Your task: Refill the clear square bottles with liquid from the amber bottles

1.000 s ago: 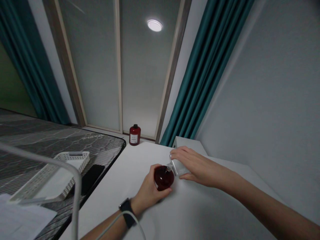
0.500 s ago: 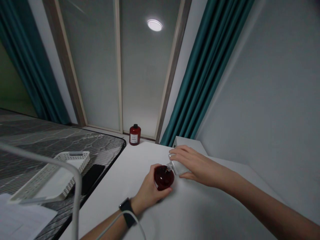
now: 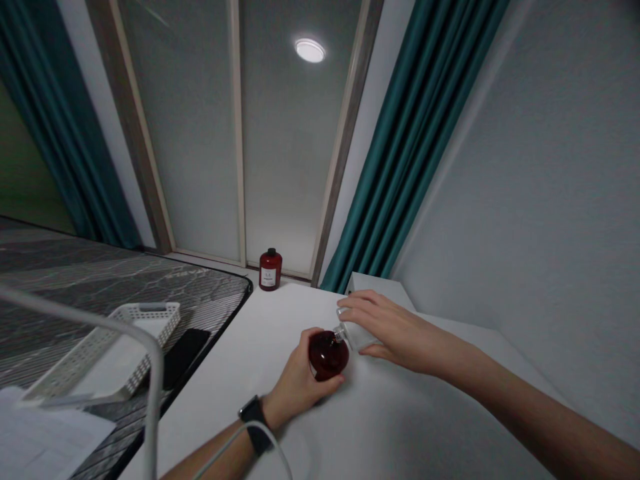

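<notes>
Two hands held two bottles together above the worktop.
Left of the worktop lay a white basket and a phone; on it, the left hand had its fingers closed around a round red bottle, touching the neck of a tilted pale bottle gripped by the right hand's fingers. A second red bottle stood just beyond the worktop.

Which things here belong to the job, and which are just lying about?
In use: left hand, round dark red bottle, right hand, pale bottle tipped toward it.
Lying about: red bottle by the wall, white plastic basket, black phone, papers.
</notes>
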`<state>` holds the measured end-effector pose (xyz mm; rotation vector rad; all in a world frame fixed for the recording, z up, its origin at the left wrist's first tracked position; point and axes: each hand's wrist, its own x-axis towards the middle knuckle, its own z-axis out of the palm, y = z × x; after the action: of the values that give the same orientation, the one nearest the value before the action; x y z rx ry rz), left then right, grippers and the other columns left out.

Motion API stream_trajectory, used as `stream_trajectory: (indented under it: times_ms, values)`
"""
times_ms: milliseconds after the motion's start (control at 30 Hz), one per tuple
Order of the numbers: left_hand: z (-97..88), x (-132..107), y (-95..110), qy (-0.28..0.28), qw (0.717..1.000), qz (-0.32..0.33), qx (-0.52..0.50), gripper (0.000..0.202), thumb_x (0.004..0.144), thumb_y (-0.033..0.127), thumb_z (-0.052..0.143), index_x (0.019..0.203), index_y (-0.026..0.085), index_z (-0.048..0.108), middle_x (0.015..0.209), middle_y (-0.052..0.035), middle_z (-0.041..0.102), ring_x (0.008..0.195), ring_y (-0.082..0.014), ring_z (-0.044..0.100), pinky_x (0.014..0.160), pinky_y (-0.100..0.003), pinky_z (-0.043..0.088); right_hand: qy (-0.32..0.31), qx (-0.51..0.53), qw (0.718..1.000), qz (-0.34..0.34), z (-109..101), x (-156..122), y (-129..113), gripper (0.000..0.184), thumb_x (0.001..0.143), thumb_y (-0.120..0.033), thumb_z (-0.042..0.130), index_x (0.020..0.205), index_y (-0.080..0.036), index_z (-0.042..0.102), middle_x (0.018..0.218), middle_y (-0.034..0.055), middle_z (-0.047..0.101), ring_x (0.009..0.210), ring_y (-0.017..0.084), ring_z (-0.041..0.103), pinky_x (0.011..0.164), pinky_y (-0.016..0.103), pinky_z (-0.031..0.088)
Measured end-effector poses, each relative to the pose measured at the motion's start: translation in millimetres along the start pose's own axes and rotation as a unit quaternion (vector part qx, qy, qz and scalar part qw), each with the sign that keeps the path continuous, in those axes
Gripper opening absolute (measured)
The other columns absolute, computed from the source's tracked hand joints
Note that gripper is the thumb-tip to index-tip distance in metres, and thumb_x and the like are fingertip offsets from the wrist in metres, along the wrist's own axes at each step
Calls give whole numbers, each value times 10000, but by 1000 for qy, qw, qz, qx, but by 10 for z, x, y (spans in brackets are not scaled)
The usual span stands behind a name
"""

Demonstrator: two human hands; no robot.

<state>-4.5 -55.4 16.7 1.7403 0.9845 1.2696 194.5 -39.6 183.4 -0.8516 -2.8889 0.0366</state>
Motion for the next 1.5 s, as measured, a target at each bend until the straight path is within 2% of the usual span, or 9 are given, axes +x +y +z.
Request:
stream_trajectory:
  times_ms: [200,400,700,933,1500]
  values:
    - [1,0,-6,5,1000,6,-2,668,680,249,786,1236,199,420,1188,-98,609,1097,-283,616,982,-448,485,-10,-2,1000,1,-30,9,-35,570,766,-127,793,1268,-225,542,1434,121,532,1388,287,410,1124,501,396]
    - [-1,4,-3,-1,1000,2,-10,671,685,243,786,1241,200,413,1195,-101,608,1105,-287,615,991,-459,472,-6,-26,1000,-6,-13,-8,-23,583,777,-116,784,1282,-189,501,1440,174,482,1388,300,397,1112,513,403]
    - [1,11,-29,-3,1000,1,-14,682,684,206,782,1252,200,404,1218,-97,597,1128,-282,604,1009,-441,461,-2,-26,1000,-8,-20,-10,-40,601,772,-109,787,1298,-190,508,1405,165,508,1380,301,405,1106,501,410]
    - [2,-5,-47,-4,1000,0,-14,677,693,240,792,1249,201,407,1208,-86,596,1112,-270,605,995,-420,465,-4,-37,999,-5,-33,12,-56,580,778,-113,780,1298,-186,532,1407,158,524,1390,305,406,1107,496,419]
    - [-5,-11,-47,-6,1000,2,-21,674,698,262,790,1243,202,399,1204,-97,592,1113,-281,598,991,-437,458,3,-64,998,-24,-32,9,-50,620,751,-122,808,1302,-190,533,1433,153,533,1415,311,397,1124,515,417]
